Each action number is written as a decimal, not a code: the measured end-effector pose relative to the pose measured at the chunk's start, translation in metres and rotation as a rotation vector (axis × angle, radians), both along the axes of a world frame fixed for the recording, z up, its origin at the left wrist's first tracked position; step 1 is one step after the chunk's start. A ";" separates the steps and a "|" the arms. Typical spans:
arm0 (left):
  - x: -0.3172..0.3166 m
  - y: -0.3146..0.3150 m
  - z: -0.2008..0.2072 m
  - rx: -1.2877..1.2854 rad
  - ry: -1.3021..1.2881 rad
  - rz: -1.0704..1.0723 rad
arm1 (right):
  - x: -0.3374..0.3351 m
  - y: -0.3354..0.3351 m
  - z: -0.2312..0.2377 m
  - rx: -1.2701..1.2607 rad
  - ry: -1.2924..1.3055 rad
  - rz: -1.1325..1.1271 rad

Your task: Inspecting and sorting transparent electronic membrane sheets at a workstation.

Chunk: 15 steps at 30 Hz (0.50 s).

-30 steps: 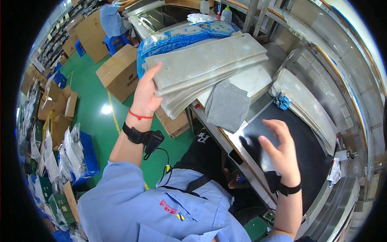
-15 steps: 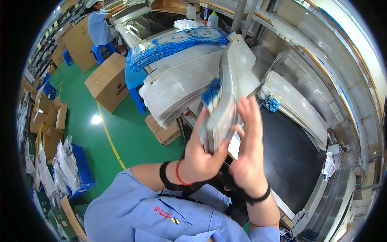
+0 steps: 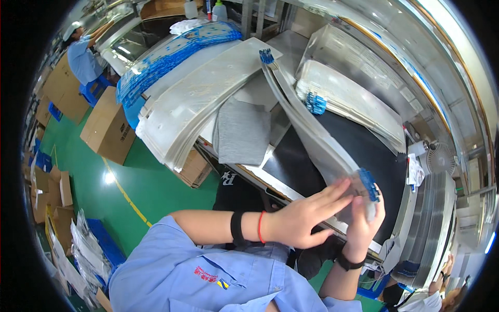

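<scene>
A long, bendy bundle of translucent plastic sheets (image 3: 314, 138) slants across the black tabletop, with blue tabs (image 3: 266, 55) at its far end and more at its near end. My right hand (image 3: 364, 223) is closed around the near end, thumb and fingers on either side. Against that same end lies my left hand (image 3: 304, 221), its fingers stretched out and slightly spread. Slight motion blur hides exactly how the left fingertips meet the sheets. A grey folded cloth (image 3: 241, 132) rests left of the bundle.
Stacked pale sheets (image 3: 192, 93) overhang the table's left side, beside blue-patterned sheets (image 3: 179, 57). Another sheet stack (image 3: 358, 106) with blue tabs lies right. A small fan (image 3: 441, 158) stands far right. Cardboard boxes (image 3: 109, 125) sit on the green floor; a co-worker (image 3: 83, 57) sits far left.
The bundle, held raised between both hands, has come down across the table, its near end shifted right. Both hands moved right; the left has flattened out. The grey cloth has come into sight.
</scene>
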<state>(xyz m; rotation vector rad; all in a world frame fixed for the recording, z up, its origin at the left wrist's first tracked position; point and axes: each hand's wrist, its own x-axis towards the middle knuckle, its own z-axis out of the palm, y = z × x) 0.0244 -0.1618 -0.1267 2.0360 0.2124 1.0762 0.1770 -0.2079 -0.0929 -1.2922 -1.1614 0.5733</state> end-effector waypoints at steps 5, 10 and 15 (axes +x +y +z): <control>-0.004 0.046 0.020 0.148 0.111 0.166 | 0.074 -0.027 -0.027 0.042 0.115 -0.101; -0.044 0.115 0.025 -0.192 0.120 0.428 | 0.127 -0.075 -0.030 0.013 0.086 -0.098; -0.045 0.158 0.009 -0.291 0.198 0.403 | 0.166 -0.113 -0.030 0.001 -0.023 -0.105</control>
